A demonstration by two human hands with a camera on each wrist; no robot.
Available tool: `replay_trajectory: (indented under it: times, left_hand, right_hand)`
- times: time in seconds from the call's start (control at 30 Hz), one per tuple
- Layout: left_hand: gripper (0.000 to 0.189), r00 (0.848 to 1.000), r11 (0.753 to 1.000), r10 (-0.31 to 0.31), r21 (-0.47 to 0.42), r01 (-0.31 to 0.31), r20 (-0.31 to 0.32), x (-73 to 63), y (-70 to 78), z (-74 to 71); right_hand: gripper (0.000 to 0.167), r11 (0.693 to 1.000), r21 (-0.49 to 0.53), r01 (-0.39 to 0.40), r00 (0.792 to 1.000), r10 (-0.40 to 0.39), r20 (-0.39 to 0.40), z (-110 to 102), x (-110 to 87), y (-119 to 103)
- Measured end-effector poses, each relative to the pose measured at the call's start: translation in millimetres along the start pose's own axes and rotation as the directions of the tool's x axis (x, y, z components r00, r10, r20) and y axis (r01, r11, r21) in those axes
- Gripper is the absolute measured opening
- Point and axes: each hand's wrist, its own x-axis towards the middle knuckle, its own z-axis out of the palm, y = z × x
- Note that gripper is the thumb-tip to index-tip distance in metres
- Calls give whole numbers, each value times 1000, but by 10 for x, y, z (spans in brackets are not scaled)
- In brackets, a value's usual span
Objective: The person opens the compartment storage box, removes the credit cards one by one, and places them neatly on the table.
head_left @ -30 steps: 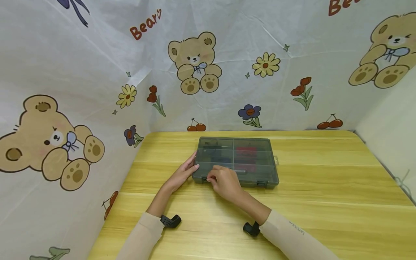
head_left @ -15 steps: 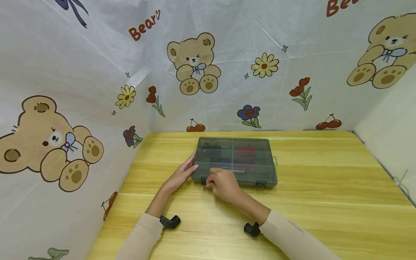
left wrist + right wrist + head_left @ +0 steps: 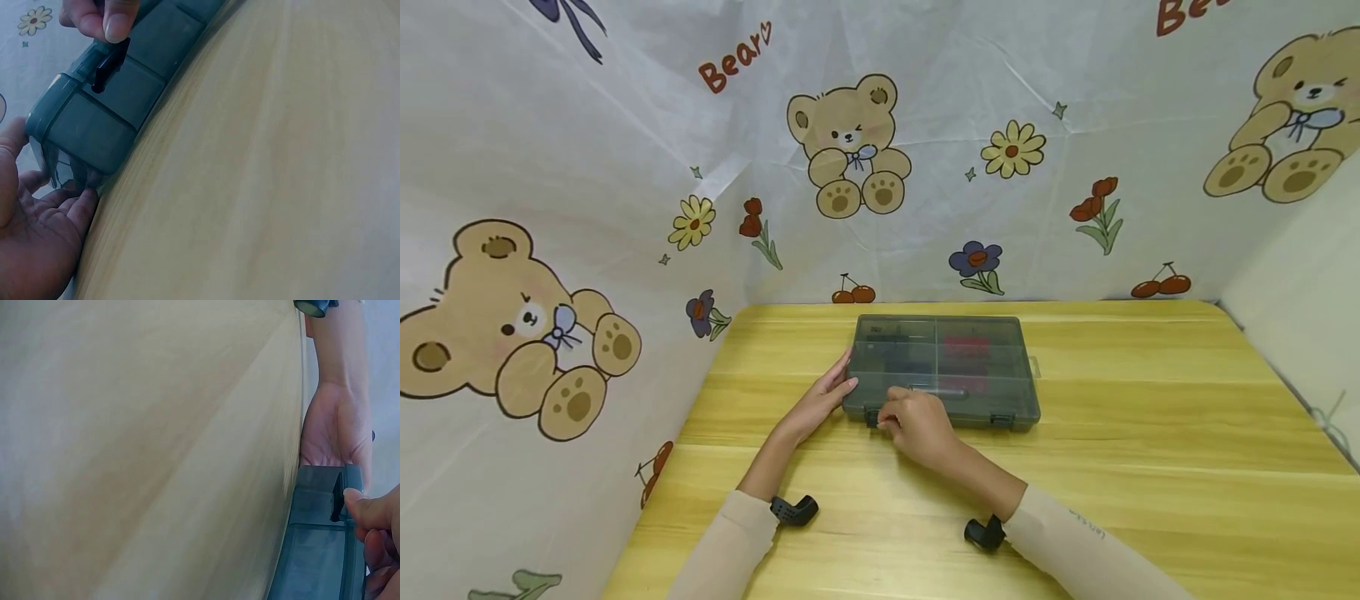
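Note:
A grey see-through plastic storage box (image 3: 895, 358) with compartments lies on the table, its lid down. My left hand (image 3: 822, 404) holds its left end, thumb on the lid's edge and fingers against the end wall, as the left wrist view shows. My right hand (image 3: 917, 425) is bent at the front left latch (image 3: 872, 416). In the right wrist view, its thumb (image 3: 356, 499) meets the dark latch (image 3: 338, 499), which stands out from the front wall; the other fingers are curled. A second latch (image 3: 1002, 420) lies flat at the front right.
Red pieces (image 3: 967, 346) and dark pieces (image 3: 910, 367) show through the lid. A small hanging tab (image 3: 1035, 367) sticks out from the box's right side. Behind the wood-grain table (image 3: 1150, 433) hangs a bear-print cloth (image 3: 925, 242).
The front left latch now tilts out from the box wall, with my right thumb at it. My right hand has shifted only slightly; my left hand keeps its place on the box.

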Motion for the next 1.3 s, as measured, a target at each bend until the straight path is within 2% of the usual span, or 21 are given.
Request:
replay_trajectory:
  times: [0.4,0.6,0.77,0.93,1.07,1.3]
  left_hand:
    - [71,1000,1000,11,-2,-11,0,22,16,19]
    - [71,1000,1000,9,0,-9,-16,33,24,33]
    - [72,999,1000,5,0,-5,-34,32,38,32]
    - [73,1000,1000,-4,-6,4,-30,28,42,19]
    - [71,999,1000,-13,-9,12,-32,17,37,7]
    - [70,1000,1000,-16,-24,16,-22,-14,9,11]
  right_hand:
    - [6,999,-17,-52,997,53,48,-82,19,8]
    - [2,993,105,-61,994,51,93,-216,27,30]
    - [3,975,218,-44,996,25,91,-357,18,45]
    - [5,958,287,-22,1000,23,2,-526,-18,35]
    - [5,954,300,-15,995,43,-85,-656,-64,66]
    - [15,964,266,-5,965,74,-251,-912,-197,243]
